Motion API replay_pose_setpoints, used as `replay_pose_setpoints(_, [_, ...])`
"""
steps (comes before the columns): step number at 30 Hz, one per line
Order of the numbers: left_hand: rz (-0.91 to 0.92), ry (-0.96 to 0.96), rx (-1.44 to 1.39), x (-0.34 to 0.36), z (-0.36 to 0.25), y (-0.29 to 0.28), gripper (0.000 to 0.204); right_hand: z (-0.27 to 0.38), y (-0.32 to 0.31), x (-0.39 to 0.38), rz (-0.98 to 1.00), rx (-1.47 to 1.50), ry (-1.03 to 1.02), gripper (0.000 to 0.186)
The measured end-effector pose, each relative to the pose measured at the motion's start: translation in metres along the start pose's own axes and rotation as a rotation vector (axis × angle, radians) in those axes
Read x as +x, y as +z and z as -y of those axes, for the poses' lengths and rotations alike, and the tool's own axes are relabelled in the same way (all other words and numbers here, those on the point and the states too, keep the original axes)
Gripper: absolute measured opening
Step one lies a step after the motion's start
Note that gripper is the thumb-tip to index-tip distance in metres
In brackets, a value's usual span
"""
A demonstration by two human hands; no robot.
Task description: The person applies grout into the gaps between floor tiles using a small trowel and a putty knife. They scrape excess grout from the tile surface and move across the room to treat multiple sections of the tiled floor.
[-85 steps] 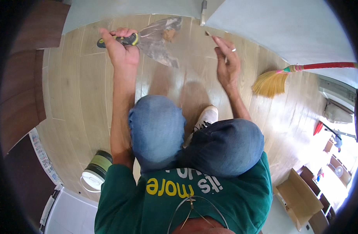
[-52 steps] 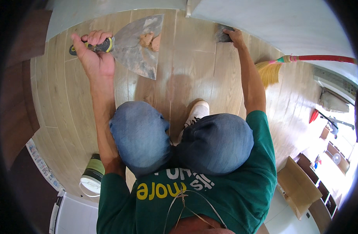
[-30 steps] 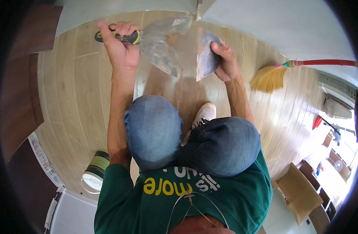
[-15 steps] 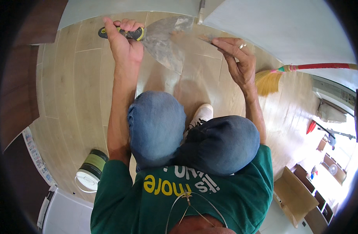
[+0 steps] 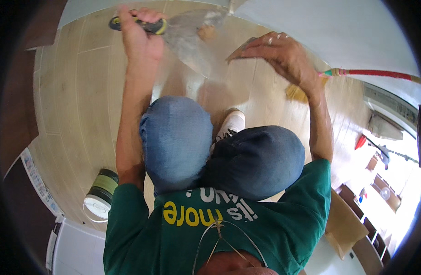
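Note:
My left hand is wrapped round the black and yellow handle of a wide putty knife. Its broad grey blade points right, smeared with dried filler, and bears a small tan lump. To the right of that blade, my right hand pinches a thin, flat, brownish piece between thumb and fingers. Motion blur hides its exact kind. A gap separates this piece from the putty knife. Both hands are held up beyond my bent knees, above the wood-look floor.
A straw broom with a red handle lies along the pale wall at right. A lidded bucket stands at my left, near dark brown panels. An open cardboard box sits at lower right.
My right hand has tilted over and moved slightly up, its flat piece now angled down toward the left. My left hand and the putty knife have shifted a little up and left.

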State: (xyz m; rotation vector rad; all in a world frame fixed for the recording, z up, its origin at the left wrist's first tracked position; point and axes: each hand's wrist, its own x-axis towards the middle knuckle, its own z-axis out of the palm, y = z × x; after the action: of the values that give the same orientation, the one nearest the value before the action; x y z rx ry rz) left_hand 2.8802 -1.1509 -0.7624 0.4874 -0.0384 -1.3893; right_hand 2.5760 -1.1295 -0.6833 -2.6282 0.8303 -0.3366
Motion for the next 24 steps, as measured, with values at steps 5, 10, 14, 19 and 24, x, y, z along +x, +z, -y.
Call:
replay_pose_setpoints(5, [0.015, 0.000, -0.013, 0.009, 0.006, 0.004, 0.032, -0.159, 0.036, -0.104, -0.026, -0.103, 0.604, 0.022])
replay_pose_setpoints(10, [0.029, -0.034, -0.018, 0.013, 0.008, -0.003, 0.032, -0.252, 0.131, -0.160, -0.029, -0.325, 0.727, 0.023])
replay_pose_setpoints(14, [0.010, 0.015, 0.002, 0.007, 0.001, 0.000, 0.032, -0.228, 0.152, -0.123, -0.137, -0.325, 0.717, 0.024])
replay_pose_setpoints(19, [0.015, -0.007, 0.004, 0.014, 0.009, -0.003, 0.033, -0.249, 0.177, -0.143, -0.151, -0.461, 0.519, 0.029])
replay_pose_setpoints(24, [0.021, -0.041, -0.007, 0.016, 0.012, -0.005, 0.033, -0.243, 0.164, -0.160, -0.022, -0.372, 0.441, 0.027])
